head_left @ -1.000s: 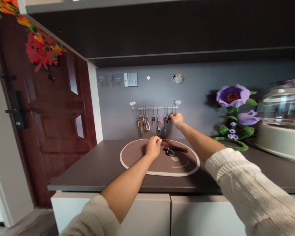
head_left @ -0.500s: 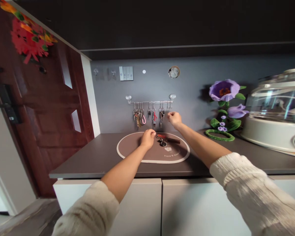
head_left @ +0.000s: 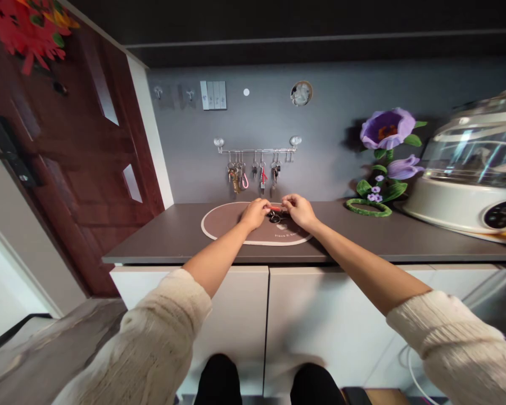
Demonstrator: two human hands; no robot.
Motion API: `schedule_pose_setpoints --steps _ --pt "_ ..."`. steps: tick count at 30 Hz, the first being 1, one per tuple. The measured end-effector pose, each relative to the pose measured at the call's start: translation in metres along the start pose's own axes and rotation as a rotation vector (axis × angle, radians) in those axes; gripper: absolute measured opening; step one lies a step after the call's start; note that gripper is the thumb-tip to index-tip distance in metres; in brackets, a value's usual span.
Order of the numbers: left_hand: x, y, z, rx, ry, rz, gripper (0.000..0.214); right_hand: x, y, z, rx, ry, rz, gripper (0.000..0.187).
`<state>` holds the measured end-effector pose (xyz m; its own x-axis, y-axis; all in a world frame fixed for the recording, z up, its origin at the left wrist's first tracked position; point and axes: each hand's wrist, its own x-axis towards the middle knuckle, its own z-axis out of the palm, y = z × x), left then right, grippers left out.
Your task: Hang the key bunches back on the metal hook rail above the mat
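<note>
A bunch of keys with a red tag and a metal ring (head_left: pixel 275 215) lies on the oval brown mat (head_left: pixel 219 222) on the dark countertop. My left hand (head_left: pixel 255 214) rests on the mat with its fingers curled and pinched at the left end of the bunch. My right hand (head_left: pixel 297 210) has its fingers closed at the right end of the same bunch. Behind, a chrome key rail (head_left: pixel 256 150) on the grey wall carries several hanging key bunches (head_left: pixel 253 171).
A brown door (head_left: pixel 63 152) stands at the left. A purple flower ornament (head_left: pixel 383 163) and a white appliance with a clear lid (head_left: pixel 472 169) sit on the counter (head_left: pixel 405 242) at the right. White cupboard doors (head_left: pixel 320 320) lie below, and my legs show at the bottom.
My right hand has come down from the key rail to the keys on the mat. The view has tilted downwards and pulled back.
</note>
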<state>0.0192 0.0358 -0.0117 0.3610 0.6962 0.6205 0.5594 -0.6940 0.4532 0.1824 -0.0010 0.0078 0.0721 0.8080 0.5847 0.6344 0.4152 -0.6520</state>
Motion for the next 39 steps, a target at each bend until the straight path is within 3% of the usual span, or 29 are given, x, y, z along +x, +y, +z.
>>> schedule_pose_setpoints --steps 7,12,25,39 --pt "0.000 -0.003 0.002 0.048 -0.052 0.056 0.019 -0.011 -0.001 0.002 -0.271 -0.119 -0.092 0.016" --pt "0.002 -0.007 0.004 0.099 -0.093 0.092 0.023 -0.011 0.001 0.004 -0.317 -0.144 -0.057 0.018" --pt "-0.002 0.004 -0.003 0.112 -0.041 0.059 0.010 -0.007 0.006 0.007 -0.249 -0.112 -0.040 0.018" --pt "-0.004 0.007 -0.005 -0.230 0.047 0.001 0.009 -0.012 -0.004 0.006 -0.132 -0.137 -0.122 0.018"
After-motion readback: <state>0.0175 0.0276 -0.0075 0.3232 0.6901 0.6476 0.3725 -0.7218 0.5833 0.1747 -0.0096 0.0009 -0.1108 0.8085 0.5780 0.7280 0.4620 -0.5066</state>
